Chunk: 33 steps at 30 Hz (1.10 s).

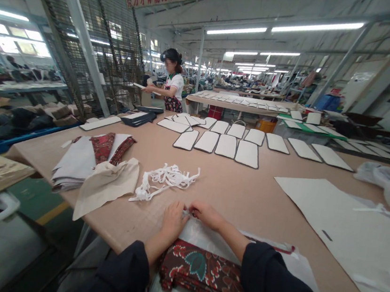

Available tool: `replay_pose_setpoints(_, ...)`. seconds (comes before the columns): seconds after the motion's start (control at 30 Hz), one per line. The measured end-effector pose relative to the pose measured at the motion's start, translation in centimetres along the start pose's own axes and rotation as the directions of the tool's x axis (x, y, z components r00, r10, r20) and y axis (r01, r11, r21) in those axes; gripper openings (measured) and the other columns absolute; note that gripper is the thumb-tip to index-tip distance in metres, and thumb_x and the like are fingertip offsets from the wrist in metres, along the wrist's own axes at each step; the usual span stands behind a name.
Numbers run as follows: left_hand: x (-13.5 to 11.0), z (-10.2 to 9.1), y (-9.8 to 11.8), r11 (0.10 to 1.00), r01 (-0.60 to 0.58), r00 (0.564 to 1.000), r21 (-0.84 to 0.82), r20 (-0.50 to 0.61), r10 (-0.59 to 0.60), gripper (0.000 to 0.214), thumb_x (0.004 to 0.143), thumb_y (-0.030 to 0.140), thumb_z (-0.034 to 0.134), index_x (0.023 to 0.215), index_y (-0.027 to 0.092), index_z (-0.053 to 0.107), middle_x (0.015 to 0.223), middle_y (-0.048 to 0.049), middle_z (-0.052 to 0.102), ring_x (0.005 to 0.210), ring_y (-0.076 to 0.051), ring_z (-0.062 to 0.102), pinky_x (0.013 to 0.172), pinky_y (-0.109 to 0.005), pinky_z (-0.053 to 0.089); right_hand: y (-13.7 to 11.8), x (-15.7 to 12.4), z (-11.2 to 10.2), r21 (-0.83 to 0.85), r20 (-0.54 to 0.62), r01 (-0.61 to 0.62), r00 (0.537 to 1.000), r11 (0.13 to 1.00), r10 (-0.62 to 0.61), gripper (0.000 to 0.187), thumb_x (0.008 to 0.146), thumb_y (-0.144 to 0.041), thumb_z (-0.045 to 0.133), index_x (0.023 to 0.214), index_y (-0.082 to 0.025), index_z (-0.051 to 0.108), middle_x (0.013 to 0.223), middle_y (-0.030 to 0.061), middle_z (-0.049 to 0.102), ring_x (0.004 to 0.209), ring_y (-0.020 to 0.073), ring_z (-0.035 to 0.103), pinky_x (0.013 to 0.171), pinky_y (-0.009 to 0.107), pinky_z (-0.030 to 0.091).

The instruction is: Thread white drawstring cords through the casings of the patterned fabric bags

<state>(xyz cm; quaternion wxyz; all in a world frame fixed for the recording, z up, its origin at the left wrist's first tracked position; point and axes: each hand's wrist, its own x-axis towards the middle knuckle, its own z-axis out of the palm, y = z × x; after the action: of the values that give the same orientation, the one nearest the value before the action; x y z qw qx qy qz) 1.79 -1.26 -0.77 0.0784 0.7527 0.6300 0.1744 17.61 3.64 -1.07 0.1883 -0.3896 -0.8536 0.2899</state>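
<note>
Pinching far-L corner of pale sheet (pixel 203 237) w/ L hand (pixel 173 222) & R hand (pixel 208 216), fingertips v. close, equally near. Lying on table (pixel 246 195), just beyond patterned cloth (pixel 205 271), long axis approx. L–R.

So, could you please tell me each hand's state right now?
Left hand: bent at the pale sheet; whether it grips anything cannot be told.
Right hand: curled close by; its grip cannot be told either.

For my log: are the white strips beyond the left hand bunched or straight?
Bunched: the white strips loop over one another in a heap.
</note>
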Motion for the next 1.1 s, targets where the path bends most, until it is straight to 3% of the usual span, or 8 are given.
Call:
replay_pose_setpoints(0.23, -0.1, -0.3, 0.4, 0.927, -0.307, 0.951, 0.215, 0.117, 0.288, 0.018, 0.087, 0.018, 0.042, 0.085, 0.017, 0.060, 0.087, -0.0067, 0.055, 0.087, -0.022, 0.048, 0.077, -0.036, 0.034, 0.1, 1.2, -0.6, -0.080, 0.072, -0.053, 0.996, 0.995, 0.058, 0.018, 0.074, -0.010, 0.047, 0.075, -0.016, 0.064, 0.081, 0.0024, 0.059, 0.075, 0.0124, 0.052, 0.071, 0.021, 0.039)
replay_pose_setpoints(0.43, -0.4, -0.7, 1.1, 0.855, -0.443, 0.893, 0.268, 0.217, 0.394, 0.025, 0.087, 0.011, 0.035, 0.098, 0.011, 0.058, 0.092, -0.0118, 0.056, 0.087, -0.024, 0.050, 0.075, -0.037, 0.038, -1.0, 2.6, -1.3, -0.222, 0.216, -0.113, 0.963, 0.969, 0.161, 0.018, 0.067, -0.008, 0.051, 0.076, -0.015, 0.064, 0.078, 0.0033, 0.063, 0.072, 0.0142, 0.053, 0.066, 0.023, 0.039)
replay_pose_setpoints(0.6, -0.3, -0.9, 1.4, 0.862, -0.424, 0.899, 0.279, 0.243, 0.364, 0.029, 0.088, 0.011, 0.034, 0.106, 0.011, 0.056, 0.096, -0.0113, 0.057, 0.088, -0.023, 0.049, 0.076, -0.035, 0.039, -1.3, 3.5, -1.5, -0.261, 0.247, -0.162, 0.942, 0.952, 0.228, 0.021, 0.061, -0.004, 0.052, 0.074, -0.014, 0.064, 0.069, 0.0021, 0.062, 0.063, 0.0130, 0.051, 0.057, 0.021, 0.036)
replay_pose_setpoints(0.83, -0.1, -1.2, 1.3, 0.910, -0.368, 0.914, 0.189, 0.254, 0.317, 0.029, 0.089, 0.015, 0.033, 0.097, 0.014, 0.060, 0.095, -0.0098, 0.057, 0.088, -0.022, 0.048, 0.076, -0.034, 0.038, -1.3, 3.3, -2.0, -0.244, 0.249, -0.205, 0.931, 0.948, 0.266, 0.015, 0.070, -0.013, 0.052, 0.078, -0.015, 0.064, 0.065, 0.0008, 0.062, 0.055, 0.0097, 0.050, 0.052, 0.019, 0.035)
replay_pose_setpoints(1.1, -0.1, -1.1, 1.2, 0.917, -0.366, 0.915, 0.157, 0.239, 0.324, 0.030, 0.090, 0.015, 0.031, 0.097, 0.014, 0.060, 0.096, -0.0110, 0.056, 0.090, -0.024, 0.047, 0.074, -0.035, 0.037, -1.8, 3.8, -1.9, -0.294, 0.253, -0.185, 0.931, 0.938, 0.263, 0.014, 0.065, -0.008, 0.054, 0.072, -0.013, 0.066, 0.076, 0.0075, 0.065, 0.068, 0.0172, 0.056, 0.060, 0.024, 0.038)
